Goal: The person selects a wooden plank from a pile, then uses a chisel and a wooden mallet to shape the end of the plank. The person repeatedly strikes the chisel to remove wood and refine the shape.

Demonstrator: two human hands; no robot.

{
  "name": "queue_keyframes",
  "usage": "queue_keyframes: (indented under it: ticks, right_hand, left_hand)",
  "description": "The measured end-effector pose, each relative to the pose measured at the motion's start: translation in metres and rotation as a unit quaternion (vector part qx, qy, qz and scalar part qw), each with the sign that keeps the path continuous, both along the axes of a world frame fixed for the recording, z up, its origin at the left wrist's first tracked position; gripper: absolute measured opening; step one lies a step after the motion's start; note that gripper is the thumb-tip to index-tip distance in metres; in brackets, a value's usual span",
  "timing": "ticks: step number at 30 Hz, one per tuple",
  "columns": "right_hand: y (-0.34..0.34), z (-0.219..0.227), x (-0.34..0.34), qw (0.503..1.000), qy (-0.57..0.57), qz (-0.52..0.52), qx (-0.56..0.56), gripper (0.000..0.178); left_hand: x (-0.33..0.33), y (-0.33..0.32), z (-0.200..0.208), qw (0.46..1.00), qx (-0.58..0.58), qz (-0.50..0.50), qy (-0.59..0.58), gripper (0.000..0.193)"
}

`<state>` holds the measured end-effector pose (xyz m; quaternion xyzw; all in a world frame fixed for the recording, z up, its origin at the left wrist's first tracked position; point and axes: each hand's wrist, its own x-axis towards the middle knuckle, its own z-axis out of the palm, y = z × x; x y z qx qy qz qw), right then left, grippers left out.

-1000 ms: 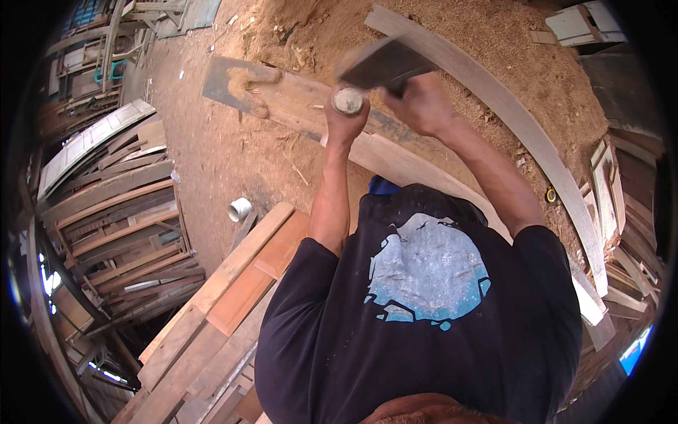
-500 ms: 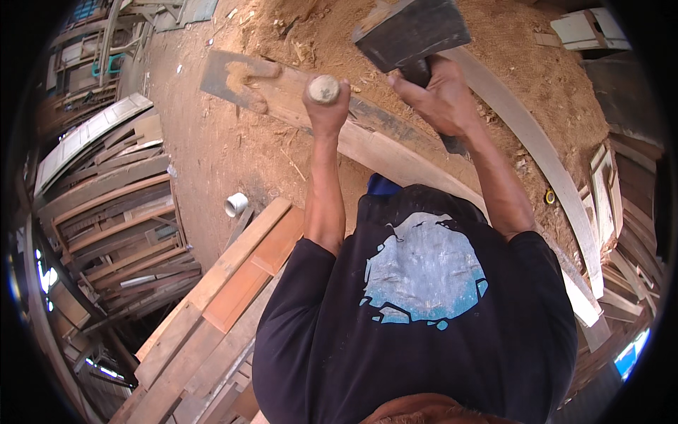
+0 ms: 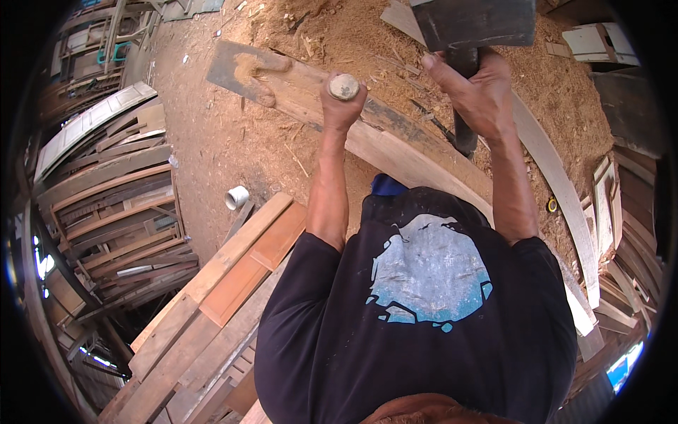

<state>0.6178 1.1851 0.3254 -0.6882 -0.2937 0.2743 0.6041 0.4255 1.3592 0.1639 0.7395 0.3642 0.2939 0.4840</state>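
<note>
My left hand (image 3: 342, 112) is wrapped round an upright chisel, whose round, worn handle end (image 3: 344, 87) faces up; the blade is hidden beneath the fist. Below that hand runs a long wooden beam (image 3: 395, 151), with sawdust and a carved, dark-stained far end. On the right, my right hand (image 3: 480, 90) grips the dark handle of a mallet (image 3: 474, 25). Its broad blackish head is raised beyond the fist and partly cut off by the picture's top edge. The mallet is apart from the chisel's end.
Sawdust and shavings (image 3: 339, 35) cover the ground ahead. A curved pale board (image 3: 558, 162) lies to the right, near a yellow tape roll (image 3: 551, 205). Stacked planks (image 3: 212, 283) lie at the near left, beside a white cup-like piece (image 3: 236, 198). Piled timber (image 3: 120, 205) stands farther left.
My right hand has swung the mallet to the right, away from the chisel. My left hand, still round the chisel, has shifted slightly right.
</note>
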Motion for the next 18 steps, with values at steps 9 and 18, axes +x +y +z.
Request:
queue_keyframes:
  ticks: [9,18]
  right_hand:
    - [0.02,-0.019,-0.013,0.998,-0.037,0.013,0.053,0.023]
    - [0.027,-0.071,-0.022,0.938,-0.176,0.224,-0.196,0.032]
  left_hand:
    - [0.001,-0.007,0.002,1.0,0.028,-0.002,0.01,0.024]
    - [0.002,-0.027,-0.005,0.998,0.056,-0.031,0.0,0.032]
